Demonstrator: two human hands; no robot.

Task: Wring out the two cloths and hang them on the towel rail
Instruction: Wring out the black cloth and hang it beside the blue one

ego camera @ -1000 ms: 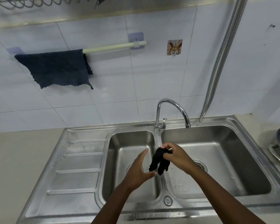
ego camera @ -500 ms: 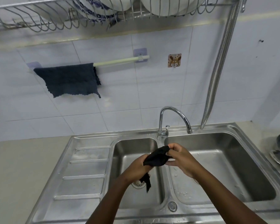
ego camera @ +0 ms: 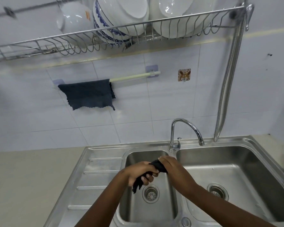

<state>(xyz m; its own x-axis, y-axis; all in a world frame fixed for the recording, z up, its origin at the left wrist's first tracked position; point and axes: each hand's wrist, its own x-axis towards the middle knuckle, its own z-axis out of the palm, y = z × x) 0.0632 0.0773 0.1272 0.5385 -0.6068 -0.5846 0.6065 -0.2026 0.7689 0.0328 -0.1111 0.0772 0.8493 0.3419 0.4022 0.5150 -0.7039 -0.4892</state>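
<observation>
second cloth twisted over the left basin

my left hand [ego camera: 138, 173] and right hand [ego camera: 170, 166] both clench the black cloth [ego camera: 156, 167] above the left basin [ego camera: 147, 210]. if i twist loosely, i think it hangs dripping; a slack grip could drop it onto the strainer [ego camera: 150, 194]. both basins look empty, no standing water. the dark blue cloth [ego camera: 87, 94] already drapes the towel rail [ego camera: 134, 77]. the dish rack [ego camera: 121, 38] holds white bowls.

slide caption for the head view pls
Both hands wring a black cloth over the sink; another hangs on the rail.
</observation>
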